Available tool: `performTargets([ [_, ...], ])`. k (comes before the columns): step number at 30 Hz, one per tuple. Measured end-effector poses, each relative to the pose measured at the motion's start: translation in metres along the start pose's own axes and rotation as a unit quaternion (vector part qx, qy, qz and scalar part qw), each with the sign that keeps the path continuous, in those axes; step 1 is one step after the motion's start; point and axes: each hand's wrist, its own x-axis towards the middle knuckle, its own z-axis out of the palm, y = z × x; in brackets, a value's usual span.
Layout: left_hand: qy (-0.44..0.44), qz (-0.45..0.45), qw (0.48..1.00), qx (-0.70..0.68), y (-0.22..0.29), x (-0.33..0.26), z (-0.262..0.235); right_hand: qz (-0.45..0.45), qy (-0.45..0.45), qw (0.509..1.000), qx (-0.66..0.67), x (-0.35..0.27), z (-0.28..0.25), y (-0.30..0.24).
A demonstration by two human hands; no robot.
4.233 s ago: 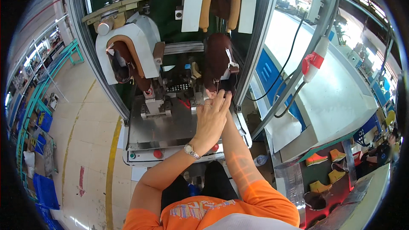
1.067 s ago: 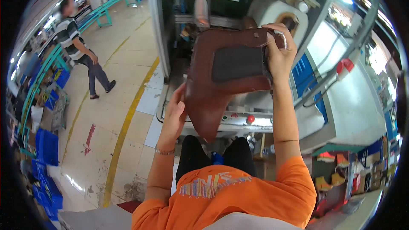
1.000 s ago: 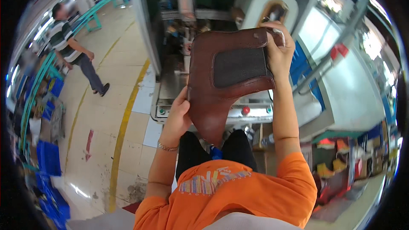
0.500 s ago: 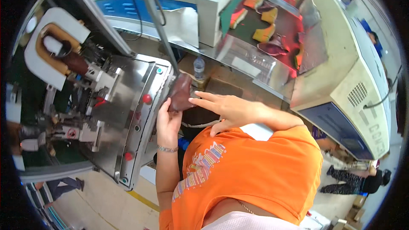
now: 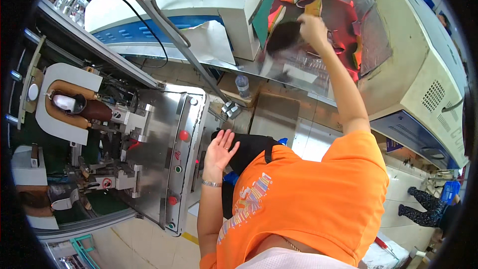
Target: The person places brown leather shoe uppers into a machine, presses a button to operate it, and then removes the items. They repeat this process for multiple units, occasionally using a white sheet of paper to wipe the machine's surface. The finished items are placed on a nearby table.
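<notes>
My left hand (image 5: 220, 155) is raised in front of the machine panel. Its fingers are spread, the palm shows and nothing is in it. My right arm reaches far forward over the conveyor. There my right hand (image 5: 314, 31) has its fingers curled at the edge of a dark shoe upper (image 5: 284, 38), which is smeared by motion. Beyond that hand lie yellow-orange soles (image 5: 312, 7) on the red-lit belt. A brown shoe upper (image 5: 98, 110) sits clamped in the machine at left, inside a tan padded holder (image 5: 63, 84).
The machine's steel panel (image 5: 158, 119) carries red buttons (image 5: 184, 135) and green ones. A slanted metal pole (image 5: 194, 65) stands between me and the white oven housing (image 5: 174, 0). A water bottle (image 5: 242, 85) stands beneath the conveyor. Another person (image 5: 423, 209) is at far right.
The brown shoe upper has left my left hand, which is now open. My right hand has moved from my chest out over the conveyor, with a dark upper at its fingers.
</notes>
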Motion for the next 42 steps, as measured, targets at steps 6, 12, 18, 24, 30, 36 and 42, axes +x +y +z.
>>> performTargets([
  [6, 0.059, 0.052, 0.996, -0.032, 0.004, -0.016, -0.05, 0.044, -0.07, 0.996, -0.04, 0.026, 0.08, 0.046],
  [12, 0.12, 0.044, 0.981, -0.147, -0.013, -0.039, -0.124, 0.233, -0.051, 0.946, 0.221, -0.019, 0.184, 0.151],
  [18, 0.257, 0.093, 0.937, -0.215, -0.022, -0.079, -0.199, 0.454, 0.036, 0.705, 0.543, -0.006, 0.195, 0.214],
  [24, 0.312, 0.123, 0.912, -0.236, -0.035, -0.09, -0.215, 0.444, 0.015, 0.601, 0.664, 0.029, 0.212, 0.244],
  [30, 0.245, 0.121, 0.946, -0.173, -0.027, -0.047, -0.165, 0.266, 0.034, 0.63, 0.728, 0.077, 0.179, 0.324],
  [36, 0.17, 0.142, 0.967, -0.126, -0.051, -0.061, -0.116, 0.348, 0.046, 0.785, 0.51, 0.078, 0.084, 0.25],
  [42, -0.07, 0.093, 0.993, 0.036, -0.04, -0.043, -0.007, 0.073, -0.113, 0.834, 0.534, -0.053, -0.056, 0.009],
])
